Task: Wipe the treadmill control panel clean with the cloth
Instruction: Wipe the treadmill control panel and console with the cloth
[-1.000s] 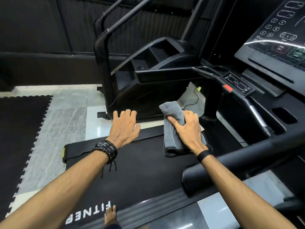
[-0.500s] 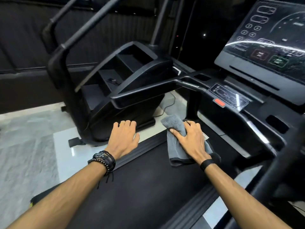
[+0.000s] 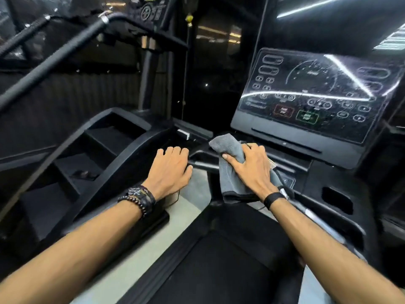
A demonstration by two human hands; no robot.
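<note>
Two hands reach out; your right hand (image 3: 252,170) grips the soft, folded grey cloth (image 3: 230,172) just below the shiny, speckled control panel (image 3: 311,95); your left hand (image 3: 169,172) is flat, holding nothing.

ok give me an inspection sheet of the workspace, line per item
surface: treadmill belt dark, nothing lying on it in view
job's things: grey cloth bunched below the control panel; panel speckled and streaked, cloth not on it
clutter: nothing seen
hands: right hand grips the cloth; left hand empty, fingers extended
cables: thin cable by the left wrist
surroundings: stair climber on the left, pale floor between the machines, dark wall behind
</note>
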